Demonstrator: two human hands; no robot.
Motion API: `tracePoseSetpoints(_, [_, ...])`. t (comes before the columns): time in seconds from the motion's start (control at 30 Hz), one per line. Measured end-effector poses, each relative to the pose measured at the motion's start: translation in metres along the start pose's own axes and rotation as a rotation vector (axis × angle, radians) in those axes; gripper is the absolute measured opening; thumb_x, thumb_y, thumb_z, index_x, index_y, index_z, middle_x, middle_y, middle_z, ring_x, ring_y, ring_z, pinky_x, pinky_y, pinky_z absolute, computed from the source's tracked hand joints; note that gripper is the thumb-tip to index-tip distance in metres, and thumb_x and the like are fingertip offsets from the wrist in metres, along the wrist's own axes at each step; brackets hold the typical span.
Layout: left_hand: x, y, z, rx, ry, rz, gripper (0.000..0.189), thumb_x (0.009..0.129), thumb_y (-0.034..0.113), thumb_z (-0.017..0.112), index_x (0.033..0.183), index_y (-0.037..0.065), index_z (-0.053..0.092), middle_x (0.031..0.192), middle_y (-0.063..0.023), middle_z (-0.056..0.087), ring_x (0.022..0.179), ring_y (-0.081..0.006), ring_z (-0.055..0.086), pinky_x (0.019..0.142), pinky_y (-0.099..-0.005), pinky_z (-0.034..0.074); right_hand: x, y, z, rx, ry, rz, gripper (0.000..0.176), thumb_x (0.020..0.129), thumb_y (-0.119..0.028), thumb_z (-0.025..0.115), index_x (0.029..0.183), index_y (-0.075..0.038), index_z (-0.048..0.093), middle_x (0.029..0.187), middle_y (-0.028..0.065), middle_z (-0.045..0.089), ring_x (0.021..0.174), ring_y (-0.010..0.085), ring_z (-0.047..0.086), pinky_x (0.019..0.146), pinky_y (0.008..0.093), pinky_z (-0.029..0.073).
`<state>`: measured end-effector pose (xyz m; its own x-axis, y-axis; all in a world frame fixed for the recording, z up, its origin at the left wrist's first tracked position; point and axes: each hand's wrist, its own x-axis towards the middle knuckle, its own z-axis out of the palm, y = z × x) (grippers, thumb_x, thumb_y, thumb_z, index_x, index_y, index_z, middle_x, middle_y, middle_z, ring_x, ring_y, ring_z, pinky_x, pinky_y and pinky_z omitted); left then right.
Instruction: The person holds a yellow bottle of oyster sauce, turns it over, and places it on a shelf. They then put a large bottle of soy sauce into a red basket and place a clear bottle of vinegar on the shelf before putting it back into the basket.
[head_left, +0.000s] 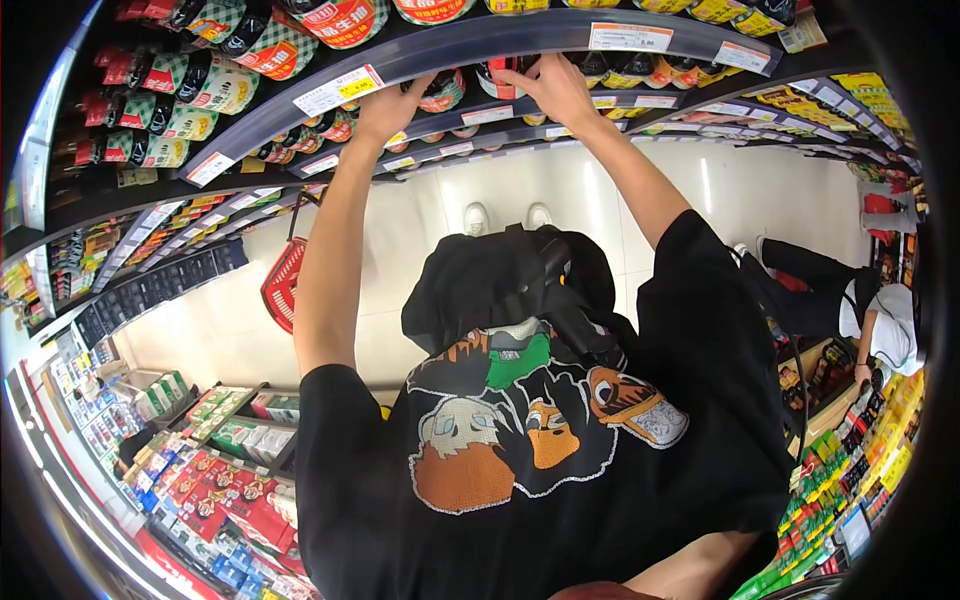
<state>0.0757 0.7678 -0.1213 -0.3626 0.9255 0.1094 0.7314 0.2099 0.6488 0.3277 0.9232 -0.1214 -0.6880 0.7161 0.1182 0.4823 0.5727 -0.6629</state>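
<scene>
My left hand (392, 112) reaches under the curved shelf edge, its thumb side near a bottle with a red and green label (443, 92). Most of its fingers are hidden behind the edge strip. To the right, my right hand (553, 92) reaches into the same shelf level with thumb and fingers spread. Its thumb touches, or lies just in front of, a dark bottle with a red label (498, 82). The fingertips are partly covered by the shelf above, and a grip on the bottle cannot be made out.
The upper shelf edge (480, 58) carries price tags and larger sauce bottles (340, 18). A red shopping basket (285, 285) with a black handle is left of my left arm. A black bag (510, 275) hangs at my front. Another person (885, 320) is at the right by the shelves.
</scene>
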Motion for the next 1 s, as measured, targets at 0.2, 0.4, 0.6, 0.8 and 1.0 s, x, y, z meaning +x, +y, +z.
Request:
tracePoseSetpoints(0.2, [-0.007, 0.009, 0.003, 0.154, 0.058, -0.023, 0.059, 0.098, 0.057, 0.06, 0.136, 0.012, 0.062, 0.132, -0.0219, 0.066, 0.118, -0.0436, 0.063, 0.096, -0.048, 0.052, 0.007, -0.035, 0.031, -0.059, 0.199, 0.085, 0.091, 0.077, -0.065, 0.08, 0.133, 0.002, 0.054, 0.128, 0.0368, 0.055, 0.1, 0.0533, 0.067, 0.084, 0.0559, 0.058])
tracePoseSetpoints(0.4, [-0.008, 0.013, 0.001, 0.11, 0.033, -0.082, 0.056, 0.097, 0.055, 0.062, 0.132, 0.011, 0.065, 0.129, -0.0205, 0.068, 0.114, -0.0426, 0.065, 0.093, -0.0486, 0.054, 0.012, -0.023, 0.032, 0.042, 0.163, 0.071, 0.083, 0.079, -0.059, 0.081, 0.135, -0.003, 0.056, 0.134, 0.0315, 0.057, 0.108, 0.0493, 0.065, 0.091, 0.0538, 0.055])
tracePoseSetpoints(0.6, [-0.005, 0.013, -0.003, 0.124, 0.109, 0.097, 0.048, 0.097, 0.049, 0.065, 0.126, 0.011, 0.069, 0.117, -0.0179, 0.072, 0.105, -0.0408, 0.069, 0.088, -0.0473, 0.055, 0.022, -0.002, 0.009, 0.095, -0.06, 0.0, 0.067, 0.085, -0.057, 0.077, 0.125, -0.005, 0.066, 0.119, 0.0204, 0.071, 0.109, 0.0426, 0.066, 0.093, 0.0506, 0.053])
tracePoseSetpoints(0.8, [-0.009, 0.019, -0.002, 0.068, 0.054, -0.089, 0.044, 0.096, 0.045, 0.068, 0.121, 0.009, 0.071, 0.113, -0.017, 0.073, 0.099, -0.0398, 0.07, 0.084, -0.0471, 0.055, 0.009, -0.028, 0.028, 0.073, 0.169, 0.15, 0.071, 0.085, -0.061, 0.074, 0.126, -0.004, 0.063, 0.121, 0.0246, 0.066, 0.107, 0.0465, 0.066, 0.09, 0.0545, 0.054])
tracePoseSetpoints(1.0, [-0.007, 0.024, -0.007, 0.071, 0.102, 0.037, 0.045, 0.097, 0.046, 0.066, 0.122, 0.008, 0.071, 0.117, -0.0175, 0.073, 0.102, -0.0405, 0.069, 0.087, -0.0468, 0.054, 0.014, -0.019, 0.044, 0.0, 0.369, 0.042, 0.062, 0.084, -0.057, 0.079, 0.115, -0.004, 0.071, 0.105, 0.0199, 0.073, 0.09, 0.0369, 0.071, 0.084, 0.0476, 0.055])
